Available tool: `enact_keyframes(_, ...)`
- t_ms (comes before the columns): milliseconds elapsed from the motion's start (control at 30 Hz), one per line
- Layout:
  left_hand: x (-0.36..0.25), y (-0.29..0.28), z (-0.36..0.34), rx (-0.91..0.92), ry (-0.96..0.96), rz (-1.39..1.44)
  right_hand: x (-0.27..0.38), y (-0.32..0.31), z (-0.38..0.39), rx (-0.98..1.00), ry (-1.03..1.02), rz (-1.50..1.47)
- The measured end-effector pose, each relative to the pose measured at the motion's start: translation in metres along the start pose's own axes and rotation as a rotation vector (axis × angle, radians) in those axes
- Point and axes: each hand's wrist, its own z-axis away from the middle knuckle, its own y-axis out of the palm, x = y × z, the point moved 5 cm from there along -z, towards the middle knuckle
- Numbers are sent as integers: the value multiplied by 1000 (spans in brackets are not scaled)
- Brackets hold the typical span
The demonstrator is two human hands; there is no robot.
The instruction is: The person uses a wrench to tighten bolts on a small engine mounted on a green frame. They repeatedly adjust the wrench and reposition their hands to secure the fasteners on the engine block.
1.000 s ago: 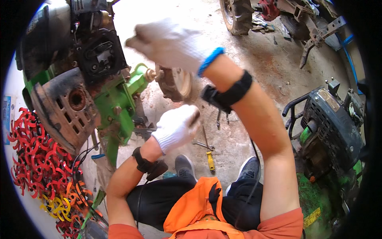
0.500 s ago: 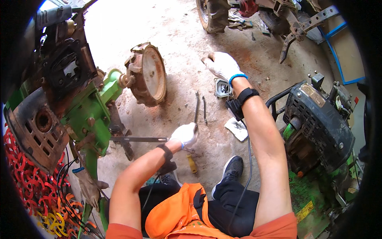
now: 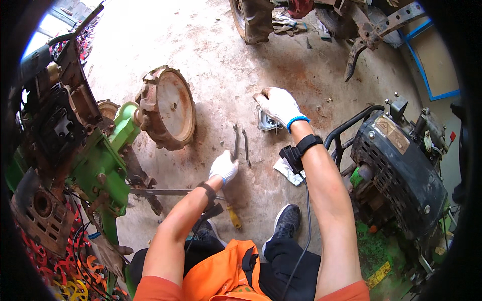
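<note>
My left hand [image 3: 224,167], in a white glove, is closed at the near end of a dark wrench [image 3: 236,138] lying on the concrete floor; the fingers hide that end. Beside it on the right lies a second, thinner wrench [image 3: 246,146]. My right hand [image 3: 281,104], gloved too, hangs over a small metal tray [image 3: 262,123] of small parts and covers part of it. Its fingertips are pinched together and look darkened; whatever they hold is too small to make out. A white cloth [image 3: 289,172] and a yellow-handled screwdriver [image 3: 233,216] lie nearer my feet.
A green machine [image 3: 100,175] with a lugged wheel [image 3: 172,108] stands on the left, a flat bar [image 3: 160,192] reaching out from it. On the right is a black-covered engine [image 3: 396,163]. Another wheeled machine [image 3: 253,22] is at the back. Red curved pieces [image 3: 57,258] lie lower left.
The view has shifted, so the floor items sit lower and further left. My left hand has slid forward along the wrench. My right hand has come closer to the metal tray.
</note>
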Motion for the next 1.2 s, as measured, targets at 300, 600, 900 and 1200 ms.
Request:
enact_keyframes(300, -16, -25, -2, 90, 9, 213, 10, -2, -11, 9, -78, -22)
enact_keyframes(600, -89, -186, 136, 160, 148, 1094, 87, -47, -30, -76, -97, -203)
enact_keyframes(900, -60, -279, 225, -337, 330, 1126, 308, -60, 87, 255, -772, -654)
enact_keyframes(1200, -48, -273, 224, -358, 294, 551, 348, -42, 72, 395, -660, -848)
